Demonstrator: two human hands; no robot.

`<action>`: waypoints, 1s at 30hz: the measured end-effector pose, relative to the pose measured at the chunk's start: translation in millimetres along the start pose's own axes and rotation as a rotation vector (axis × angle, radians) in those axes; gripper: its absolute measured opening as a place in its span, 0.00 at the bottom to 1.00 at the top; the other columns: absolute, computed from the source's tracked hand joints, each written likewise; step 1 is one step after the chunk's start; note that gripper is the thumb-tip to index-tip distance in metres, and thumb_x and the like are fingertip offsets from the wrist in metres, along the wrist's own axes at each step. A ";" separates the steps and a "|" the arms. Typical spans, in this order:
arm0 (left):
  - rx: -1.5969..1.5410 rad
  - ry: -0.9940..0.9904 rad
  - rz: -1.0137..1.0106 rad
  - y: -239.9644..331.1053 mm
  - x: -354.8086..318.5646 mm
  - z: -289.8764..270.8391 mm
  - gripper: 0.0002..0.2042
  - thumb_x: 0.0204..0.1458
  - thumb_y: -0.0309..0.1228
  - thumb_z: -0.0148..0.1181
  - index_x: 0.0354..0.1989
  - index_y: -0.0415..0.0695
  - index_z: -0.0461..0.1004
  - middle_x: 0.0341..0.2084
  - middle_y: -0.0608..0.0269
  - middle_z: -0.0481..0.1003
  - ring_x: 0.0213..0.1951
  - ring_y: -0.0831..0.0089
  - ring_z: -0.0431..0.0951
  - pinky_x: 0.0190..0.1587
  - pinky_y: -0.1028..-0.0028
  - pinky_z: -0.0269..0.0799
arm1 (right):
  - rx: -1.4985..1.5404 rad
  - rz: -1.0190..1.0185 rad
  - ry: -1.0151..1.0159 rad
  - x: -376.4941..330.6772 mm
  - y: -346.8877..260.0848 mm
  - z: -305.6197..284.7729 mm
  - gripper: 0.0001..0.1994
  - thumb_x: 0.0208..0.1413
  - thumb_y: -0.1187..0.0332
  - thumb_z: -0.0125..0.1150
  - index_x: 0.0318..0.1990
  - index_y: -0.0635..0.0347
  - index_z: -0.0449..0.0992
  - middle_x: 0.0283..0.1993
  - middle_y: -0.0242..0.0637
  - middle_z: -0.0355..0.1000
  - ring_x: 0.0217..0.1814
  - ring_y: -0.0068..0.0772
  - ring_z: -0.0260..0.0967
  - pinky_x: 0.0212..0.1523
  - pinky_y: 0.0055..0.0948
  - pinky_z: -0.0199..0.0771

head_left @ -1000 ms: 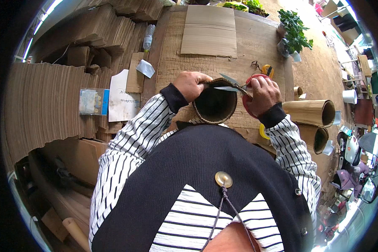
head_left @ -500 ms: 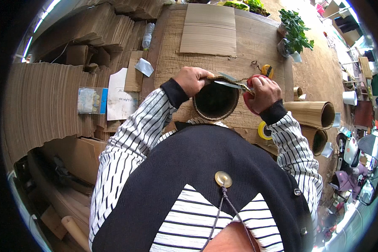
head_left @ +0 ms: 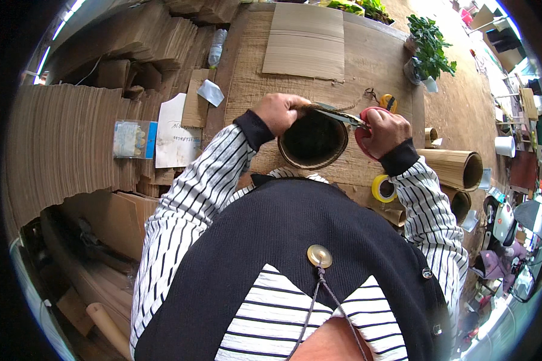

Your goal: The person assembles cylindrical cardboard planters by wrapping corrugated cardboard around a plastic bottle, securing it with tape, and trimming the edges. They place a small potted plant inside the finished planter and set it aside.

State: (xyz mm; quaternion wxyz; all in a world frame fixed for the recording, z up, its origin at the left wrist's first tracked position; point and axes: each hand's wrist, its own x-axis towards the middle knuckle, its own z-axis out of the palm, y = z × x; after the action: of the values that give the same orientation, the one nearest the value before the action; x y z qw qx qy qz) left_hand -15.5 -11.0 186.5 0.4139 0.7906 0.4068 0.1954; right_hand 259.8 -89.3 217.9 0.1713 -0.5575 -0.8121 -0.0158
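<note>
A cardboard tube [head_left: 314, 163] stands upright on the wooden table in front of me, its dark open end facing up. At its far left rim my left hand [head_left: 279, 113] is closed, pinching the tube's edge. My right hand [head_left: 386, 132] grips the red handles of a pair of scissors [head_left: 337, 114]. Their blades reach left over the far rim of the tube, almost closed. A thin brown strip of cardboard [head_left: 342, 109] runs along the blades, seemingly still attached near my left fingers.
A flat corrugated sheet [head_left: 304, 45] lies at the table's far side. Near my right hand are a yellow tape measure [head_left: 388, 102], a yellow tape roll [head_left: 383, 189] and more cardboard tubes [head_left: 454, 167]. Stacked cardboard [head_left: 66, 141] fills the left. Potted plants [head_left: 427, 48] stand far right.
The scissor blades have come closer together along the tube's far rim. Both hands and the tube appear slightly farther right, as does the table.
</note>
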 end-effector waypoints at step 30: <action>0.122 0.150 0.194 -23.1 -31.3 34.5 0.15 0.52 0.28 0.53 0.48 0.40 0.74 0.37 0.46 0.78 0.39 0.52 0.79 0.42 0.62 0.76 | -0.167 -0.060 -0.049 -1.8 10.6 -10.4 0.12 0.39 0.63 0.68 0.33 0.53 0.75 0.28 0.36 0.75 0.29 0.39 0.75 0.34 0.38 0.75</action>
State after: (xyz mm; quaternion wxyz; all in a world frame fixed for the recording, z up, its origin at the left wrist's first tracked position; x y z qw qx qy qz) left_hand -22.9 -45.7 148.5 0.3125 0.8332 0.3693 0.2678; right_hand 272.7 -89.2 225.4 0.1038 -0.5454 -0.8283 -0.0750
